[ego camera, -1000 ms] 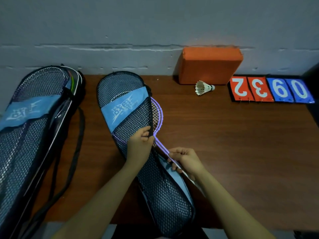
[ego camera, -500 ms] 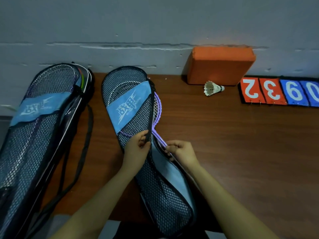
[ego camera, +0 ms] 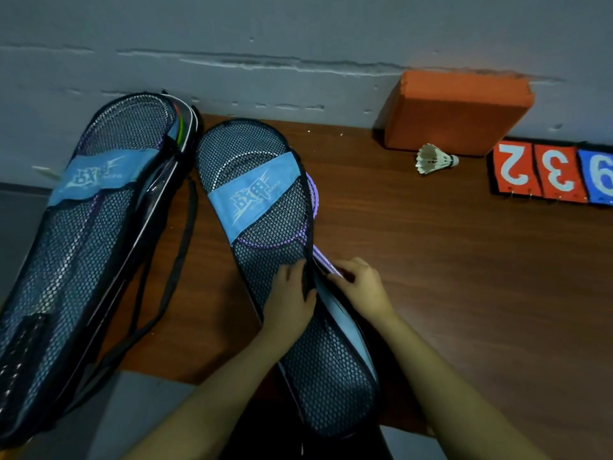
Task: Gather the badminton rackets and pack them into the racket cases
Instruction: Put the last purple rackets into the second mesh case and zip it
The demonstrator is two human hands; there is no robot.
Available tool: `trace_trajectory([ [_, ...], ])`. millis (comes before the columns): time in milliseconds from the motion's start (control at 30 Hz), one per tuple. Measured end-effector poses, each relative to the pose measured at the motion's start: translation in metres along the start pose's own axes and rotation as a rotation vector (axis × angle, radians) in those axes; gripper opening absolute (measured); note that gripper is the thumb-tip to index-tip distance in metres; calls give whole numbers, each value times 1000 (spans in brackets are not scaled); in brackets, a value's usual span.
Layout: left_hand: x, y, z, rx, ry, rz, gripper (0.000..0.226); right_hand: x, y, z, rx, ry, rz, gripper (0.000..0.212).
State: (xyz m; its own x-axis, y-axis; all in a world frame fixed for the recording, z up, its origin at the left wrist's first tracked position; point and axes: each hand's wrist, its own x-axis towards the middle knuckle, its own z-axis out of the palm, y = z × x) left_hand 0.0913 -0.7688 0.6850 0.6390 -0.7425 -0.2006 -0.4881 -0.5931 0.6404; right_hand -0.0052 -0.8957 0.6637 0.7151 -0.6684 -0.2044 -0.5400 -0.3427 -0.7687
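Two black mesh racket cases with blue bands lie on the brown table. The middle case (ego camera: 265,167) holds a purple racket (ego camera: 313,197) whose head is almost wholly inside, only its rim showing along the open right edge. My left hand (ego camera: 290,300) grips the black edge of the case's mesh flap. My right hand (ego camera: 360,287) pinches the purple shaft just outside the opening. The left case (ego camera: 76,254) is filled with rackets and hangs over the table's left edge.
An orange block (ego camera: 457,114) leans on the grey wall at the back. A white shuttlecock (ego camera: 434,159) lies in front of it. Red and blue number cards (ego camera: 550,174) sit at the far right. A black strap (ego camera: 175,260) trails between the cases.
The purple racket has slid further into the middle case, less of its head showing. Both hands have stayed at the opening. The view has shifted to the left.
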Motion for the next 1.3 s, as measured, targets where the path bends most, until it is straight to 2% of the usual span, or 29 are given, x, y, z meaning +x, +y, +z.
trace_trajectory([
  [200, -20, 0, 16, 287, -139, 243, 52, -63, 12, -27, -54, 37, 32, 32],
  [267, -31, 0, 24, 304, -187, 284, 52, -86, 16, -36, -138, 66, 60, 32],
  [367, -50, -1, 34, 244, -175, 350, 50, -121, 27, -44, -336, 128, 84, 32],
  [533, -80, 0, 48, 267, -187, 392, 45, -175, 50, -53, -610, 130, 126, 46],
  [667, -98, 8, 58, 300, -184, 342, 47, -197, 60, -61, -614, 88, 117, 54],
  [900, -126, 28, 93, 369, -152, 299, 55, -219, 84, -85, -721, -16, -130, 62],
  [1067, -139, 48, 107, 95, -70, 79, 51, -240, 109, -102, -713, -135, -171, 74],
  [1167, -148, 63, 105, -41, 35, 16, 50, -242, 116, -103, -675, -131, -191, 76],
  [1300, -160, 72, 91, -147, 210, -8, 45, -245, 125, -100, -399, -59, -204, 72],
])
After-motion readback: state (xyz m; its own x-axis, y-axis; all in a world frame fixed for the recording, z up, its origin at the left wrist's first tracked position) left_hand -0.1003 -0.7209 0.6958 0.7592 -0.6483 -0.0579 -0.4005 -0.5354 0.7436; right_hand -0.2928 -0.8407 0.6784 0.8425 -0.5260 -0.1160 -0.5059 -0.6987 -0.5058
